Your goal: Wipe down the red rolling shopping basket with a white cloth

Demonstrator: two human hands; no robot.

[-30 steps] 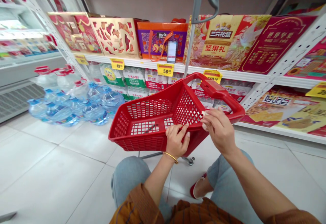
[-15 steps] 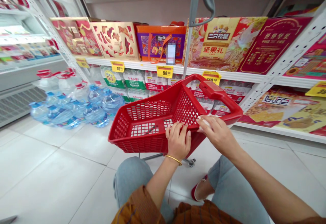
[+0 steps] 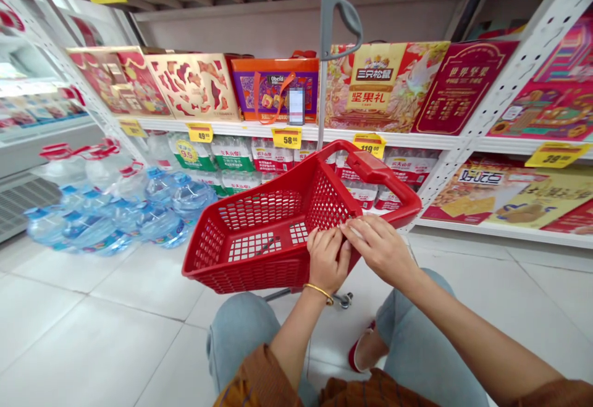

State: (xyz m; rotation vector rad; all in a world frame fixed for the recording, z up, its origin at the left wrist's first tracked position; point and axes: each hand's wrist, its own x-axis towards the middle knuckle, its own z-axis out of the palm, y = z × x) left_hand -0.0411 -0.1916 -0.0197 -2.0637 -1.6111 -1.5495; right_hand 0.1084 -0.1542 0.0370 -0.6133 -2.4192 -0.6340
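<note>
Head view: the red basket (image 3: pixel 259 274) stands before the shelf (image 3: pixel 417 141), near rim clasped by the left-hand grip (image 3: pixel 328 260); beside it the right-hand grip (image 3: pixel 382 251) bunches, whether pinching anything I can't tell from here.

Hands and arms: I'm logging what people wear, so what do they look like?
The left hand is ungloved, with a thin gold bangle at its wrist; the right hand is ungloved, its wrist bare. The brown sleeves end well above both wrists; thin dark stripes show on the left one.
</note>
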